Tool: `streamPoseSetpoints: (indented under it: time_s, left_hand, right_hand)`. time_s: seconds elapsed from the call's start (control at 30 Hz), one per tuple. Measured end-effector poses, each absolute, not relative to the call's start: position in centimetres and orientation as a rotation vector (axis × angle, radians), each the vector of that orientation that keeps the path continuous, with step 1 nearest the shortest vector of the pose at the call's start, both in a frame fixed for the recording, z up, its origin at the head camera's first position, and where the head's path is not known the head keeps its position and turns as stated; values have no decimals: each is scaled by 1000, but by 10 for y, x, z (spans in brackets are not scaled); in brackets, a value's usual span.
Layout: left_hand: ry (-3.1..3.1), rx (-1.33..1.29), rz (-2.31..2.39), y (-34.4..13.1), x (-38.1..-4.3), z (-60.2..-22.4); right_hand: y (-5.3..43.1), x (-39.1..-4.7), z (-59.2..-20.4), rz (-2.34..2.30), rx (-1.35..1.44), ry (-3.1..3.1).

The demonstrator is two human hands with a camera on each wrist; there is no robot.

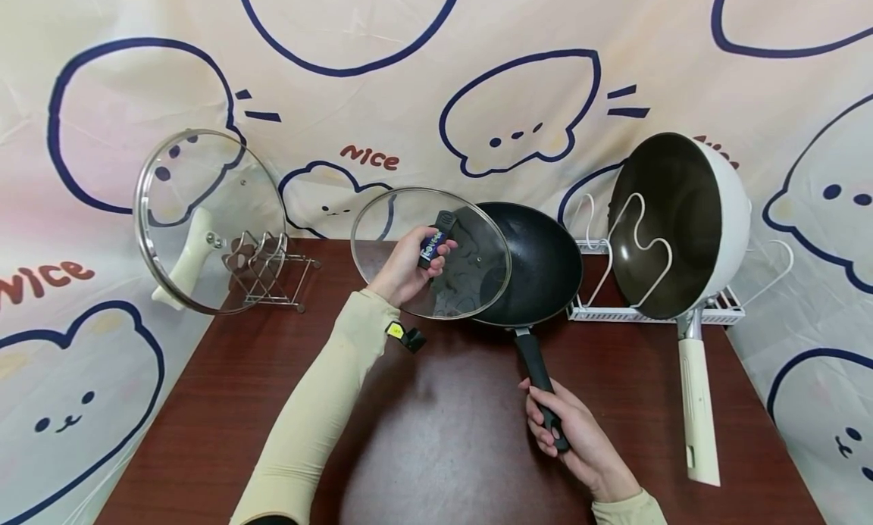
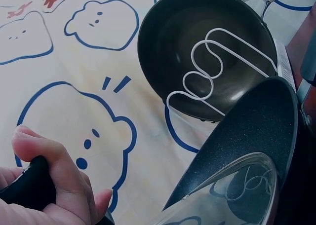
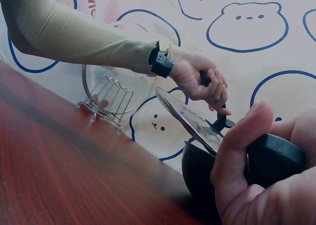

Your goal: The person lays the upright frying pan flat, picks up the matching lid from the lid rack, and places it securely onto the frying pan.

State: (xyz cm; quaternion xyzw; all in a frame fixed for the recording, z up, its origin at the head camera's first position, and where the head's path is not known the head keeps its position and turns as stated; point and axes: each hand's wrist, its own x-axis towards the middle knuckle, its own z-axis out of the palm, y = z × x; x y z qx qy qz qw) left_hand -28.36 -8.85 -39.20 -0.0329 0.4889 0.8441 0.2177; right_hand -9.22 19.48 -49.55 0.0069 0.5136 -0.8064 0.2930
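Observation:
My left hand (image 1: 414,264) grips the black handle (image 1: 436,241) of a clear glass lid (image 1: 371,237) with a metal rim. The lid is tilted and overlaps the left part of a black frying pan (image 1: 546,260); the right wrist view shows the lid (image 3: 180,114) slanting above the pan's edge. My right hand (image 1: 576,430) is curled round the pan's black handle (image 1: 535,362), which points toward me. In the left wrist view the pan (image 2: 256,121) stands beyond the lid (image 2: 247,185). Whether lid and pan touch is hard to tell.
At the left, a second glass lid (image 1: 170,229) with a cream handle (image 1: 194,256) leans in a wire rack (image 1: 300,279). On the right, a white wok (image 1: 733,207) with a dark inside rests in a white rack (image 1: 614,314), its cream handle (image 1: 699,411) jutting over the brown table (image 1: 443,434).

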Motion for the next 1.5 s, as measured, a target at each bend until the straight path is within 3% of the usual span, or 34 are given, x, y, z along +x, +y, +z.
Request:
streamPoseSetpoints:
  time_s: [1.5]
  left_hand:
    - [1327,-104,2302,-83,-284,-401]
  right_hand:
    - [195,-91,-495,-2161,-44,1354]
